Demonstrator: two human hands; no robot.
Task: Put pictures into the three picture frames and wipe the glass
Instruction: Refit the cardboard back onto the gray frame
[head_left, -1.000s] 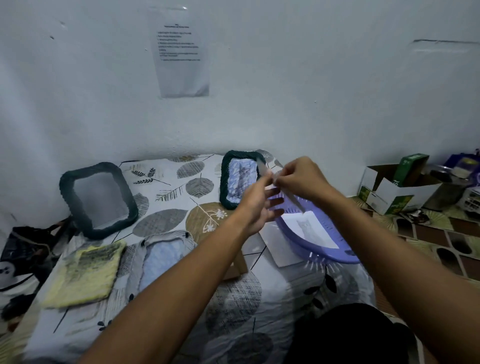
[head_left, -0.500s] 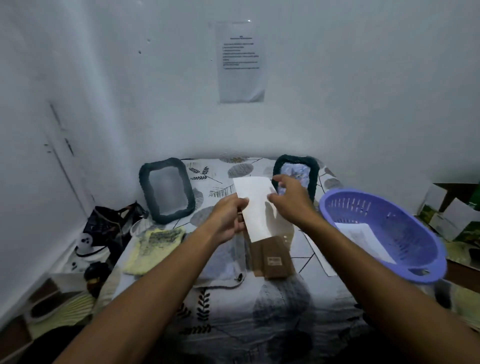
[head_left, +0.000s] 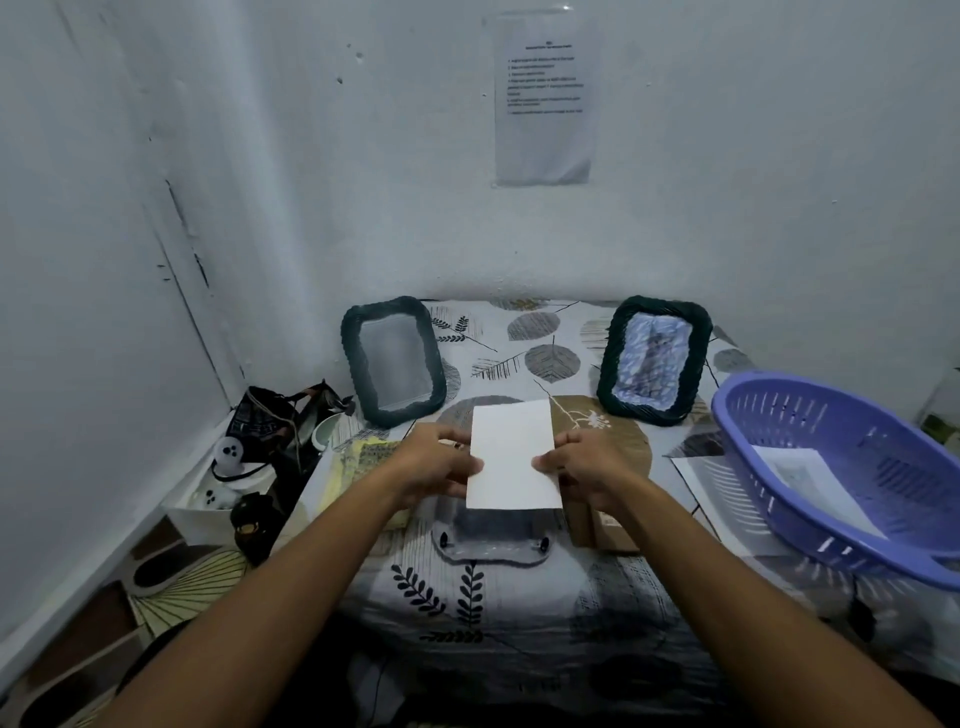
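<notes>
Head view: picture (head_left: 511, 454) is held flat above the face-down frame (head_left: 491, 535), probably for lining up.
Left hand (head_left: 436, 460): left edge is pinched.
Right hand (head_left: 582, 465): right edge is pinched, so it's kept level.

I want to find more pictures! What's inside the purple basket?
Inside the purple basket lies one white printed sheet. Its print is too faint to read, and anything beneath the sheet is hidden.
</notes>
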